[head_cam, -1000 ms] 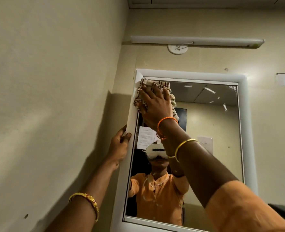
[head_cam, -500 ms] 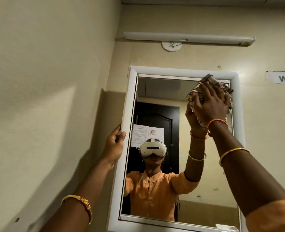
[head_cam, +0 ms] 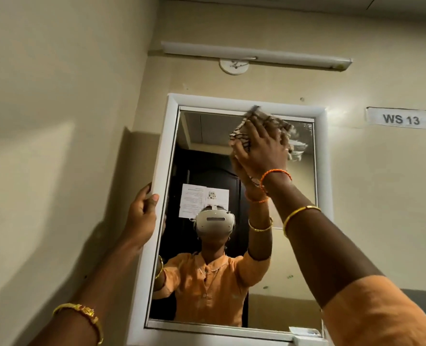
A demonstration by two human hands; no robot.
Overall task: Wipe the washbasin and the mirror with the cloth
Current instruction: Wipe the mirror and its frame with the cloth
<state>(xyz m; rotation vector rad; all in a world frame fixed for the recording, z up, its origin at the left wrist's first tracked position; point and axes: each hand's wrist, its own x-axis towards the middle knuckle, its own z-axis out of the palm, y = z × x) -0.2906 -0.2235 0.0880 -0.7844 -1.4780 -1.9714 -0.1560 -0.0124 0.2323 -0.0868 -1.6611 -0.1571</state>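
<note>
While our right hand (head_cam: 261, 148) presses the cloth (head_cam: 256, 126) flat under spread fingers (head_cam: 250, 132) against the mirror (head_cam: 231, 171) near its top edge, our left hand (head_cam: 142, 211) grips the frame; unwiped glass stretches below the fingers, running lengthwise downward.

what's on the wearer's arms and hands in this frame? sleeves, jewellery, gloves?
Both hands are bare, no gloves. The left hand has a gold bangle with an ornate, reddish-accented top on the forearm; no sleeve shows on that arm. The right hand has an orange thread band at the wrist, a plain gold bangle further down, and an orange sleeve at the upper arm.
</note>
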